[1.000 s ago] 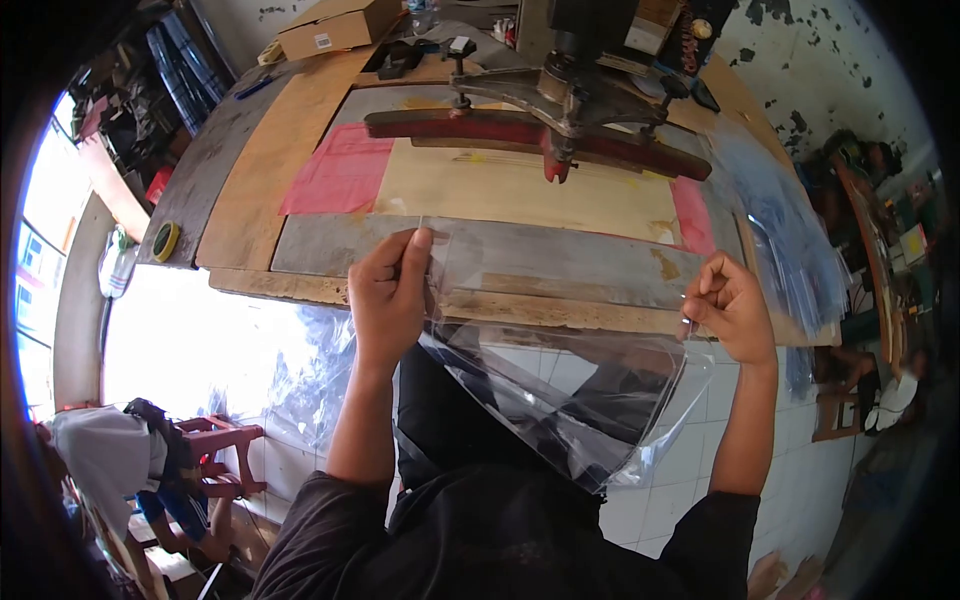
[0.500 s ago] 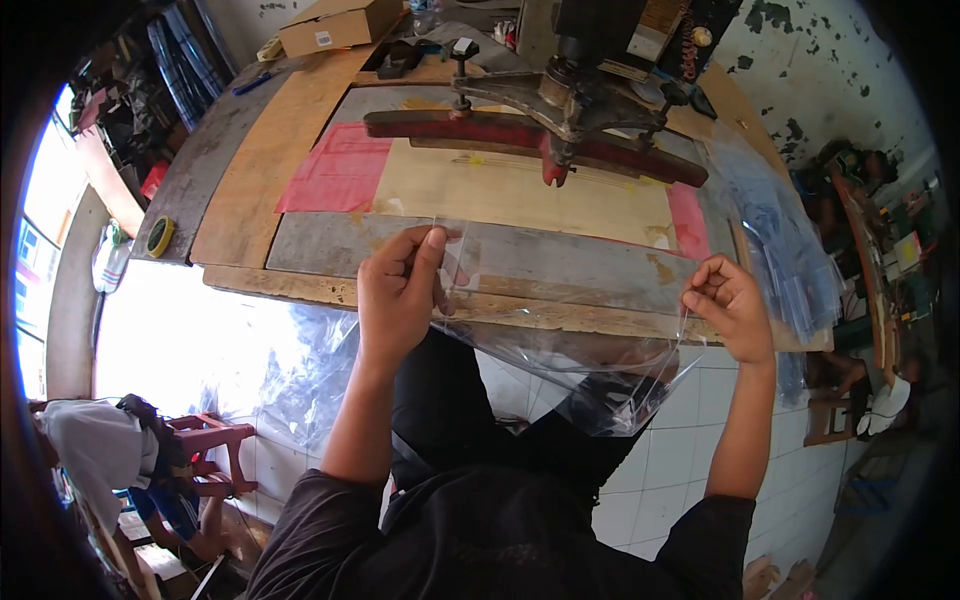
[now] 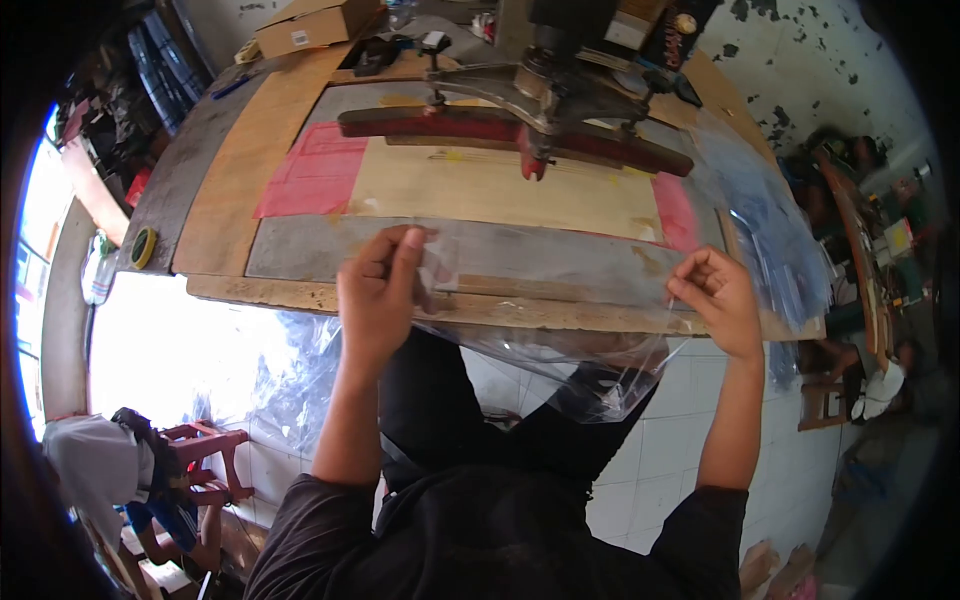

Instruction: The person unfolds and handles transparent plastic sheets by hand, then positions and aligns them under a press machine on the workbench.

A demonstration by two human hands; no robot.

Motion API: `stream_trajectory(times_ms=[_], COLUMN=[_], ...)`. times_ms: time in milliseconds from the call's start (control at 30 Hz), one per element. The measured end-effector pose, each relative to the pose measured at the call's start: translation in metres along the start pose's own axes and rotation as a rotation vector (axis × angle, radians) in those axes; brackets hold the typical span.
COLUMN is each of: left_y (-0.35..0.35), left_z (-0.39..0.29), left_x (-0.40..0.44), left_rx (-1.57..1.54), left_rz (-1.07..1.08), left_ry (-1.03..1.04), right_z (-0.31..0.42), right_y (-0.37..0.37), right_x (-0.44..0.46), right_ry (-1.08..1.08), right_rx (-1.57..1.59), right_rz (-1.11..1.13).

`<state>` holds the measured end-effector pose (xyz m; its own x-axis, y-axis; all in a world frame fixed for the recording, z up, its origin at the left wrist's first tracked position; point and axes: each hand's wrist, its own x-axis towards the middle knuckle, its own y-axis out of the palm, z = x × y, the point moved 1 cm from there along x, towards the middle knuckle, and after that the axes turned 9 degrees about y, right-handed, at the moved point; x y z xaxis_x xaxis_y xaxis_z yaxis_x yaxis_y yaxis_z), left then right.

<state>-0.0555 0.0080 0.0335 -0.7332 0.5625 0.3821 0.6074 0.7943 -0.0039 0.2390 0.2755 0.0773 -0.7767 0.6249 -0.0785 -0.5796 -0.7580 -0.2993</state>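
A clear plastic sheet (image 3: pixel 570 375) hangs between my two hands over the table's front edge, its lower part drooping above my lap. My left hand (image 3: pixel 378 295) pinches its left edge between thumb and fingers. At the other end, my right hand (image 3: pixel 718 300) is closed with fingertips together on the sheet's right edge. Beyond the hands lies a beige pad (image 3: pixel 500 190) with pink strips (image 3: pixel 312 172) at its ends. A press with a long dark-red bar (image 3: pixel 480 132) stands raised over that pad, apart from the sheet.
Stacked clear plastic pieces (image 3: pixel 775 240) lie on the table's right side. More clear plastic (image 3: pixel 295 370) hangs below the left front edge. A tape roll (image 3: pixel 144 247) sits at the left edge, a cardboard box (image 3: pixel 315 28) at the back. Another person (image 3: pixel 95 460) is at lower left.
The view has shifted slightly, so table and press appear further left. Both hands keep their grip on the plastic sheet and have barely moved relative to the table.
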Motion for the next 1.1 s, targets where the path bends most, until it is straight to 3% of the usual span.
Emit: stream_trajectory(times_ms=[100,433,667,1100], left_y=[-0.003,-0.004,-0.005,-0.004], left_z=[0.008,0.013,0.022,0.007], left_x=[0.006,0.017,0.017,0.007], left_rx=[0.053,0.179,0.147,0.072], left_rz=[-0.092,-0.085,-0.147,-0.277], left_ry=[-0.005,-0.015,-0.011,0.172], right_z=[0.009,0.018,0.023,0.034], right_y=[0.003,0.008,0.015,0.034], right_x=[-0.001,0.008,0.006,-0.004], right_ry=[0.001,0.018,-0.077,-0.035], right_rx=[0.03,0.039,-0.037,0.046], right_rz=[-0.018,-0.081,0.04,-0.089])
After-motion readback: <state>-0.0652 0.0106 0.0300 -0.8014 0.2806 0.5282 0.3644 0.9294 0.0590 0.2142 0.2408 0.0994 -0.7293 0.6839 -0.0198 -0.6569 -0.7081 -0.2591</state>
